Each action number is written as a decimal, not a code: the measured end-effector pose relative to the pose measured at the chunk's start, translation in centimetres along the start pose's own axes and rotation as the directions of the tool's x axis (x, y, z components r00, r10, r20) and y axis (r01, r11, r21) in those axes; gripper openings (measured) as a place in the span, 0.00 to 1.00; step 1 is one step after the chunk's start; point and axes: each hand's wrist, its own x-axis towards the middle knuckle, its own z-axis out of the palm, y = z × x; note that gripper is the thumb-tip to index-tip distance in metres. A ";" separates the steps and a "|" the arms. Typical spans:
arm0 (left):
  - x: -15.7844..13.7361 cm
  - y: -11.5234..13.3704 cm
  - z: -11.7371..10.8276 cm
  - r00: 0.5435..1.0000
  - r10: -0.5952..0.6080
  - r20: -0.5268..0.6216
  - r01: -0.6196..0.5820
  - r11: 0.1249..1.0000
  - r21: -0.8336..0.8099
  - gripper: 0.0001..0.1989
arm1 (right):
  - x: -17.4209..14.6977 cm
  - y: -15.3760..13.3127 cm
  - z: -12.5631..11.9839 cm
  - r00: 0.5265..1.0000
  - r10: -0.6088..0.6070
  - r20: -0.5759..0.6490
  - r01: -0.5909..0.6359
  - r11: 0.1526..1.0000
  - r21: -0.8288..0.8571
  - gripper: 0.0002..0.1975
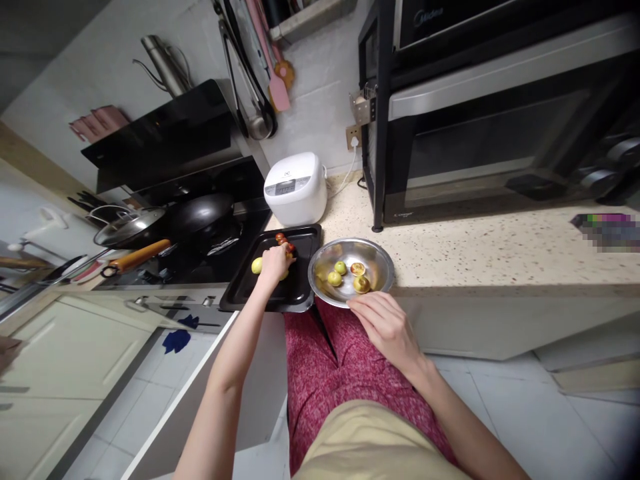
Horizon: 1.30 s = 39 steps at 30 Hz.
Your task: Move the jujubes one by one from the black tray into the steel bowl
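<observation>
My left hand (275, 261) reaches over a black baking tray (260, 293) on the counter and is closed on a small yellow-green fruit. Another yellow-green fruit (257, 265) lies just left of it, and small red fruits (283, 239) sit at the tray's far side. To the right stands a round metal bowl (373, 257) holding several small yellow-green and reddish fruits (335, 278). My right hand (387, 327) rests with fingers loosely spread at the bowl's near rim, holding nothing.
A white rice cooker (295, 187) stands behind the tray. A black wok (200, 217) with an orange-handled pan sits on the stove at left. A black oven (500, 153) on a rack fills the right rear. The speckled counter (500, 253) extends right.
</observation>
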 end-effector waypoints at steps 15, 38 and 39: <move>-2.7 2.0 -0.7 0.868 0.317 -0.383 -0.464 0.792 -0.396 0.18 | 0.0 0.1 0.3 1.000 0.001 -0.016 -0.001 1.000 0.009 0.14; -5.4 8.3 -0.5 0.676 0.705 -0.213 -0.688 0.502 -0.523 0.12 | -0.3 0.3 0.4 1.000 -0.005 -0.020 0.006 1.000 0.012 0.15; -5.2 8.4 -0.4 0.673 0.709 -0.208 -0.690 0.502 -0.521 0.12 | -0.3 0.3 0.4 1.000 -0.011 -0.024 0.011 1.000 0.009 0.15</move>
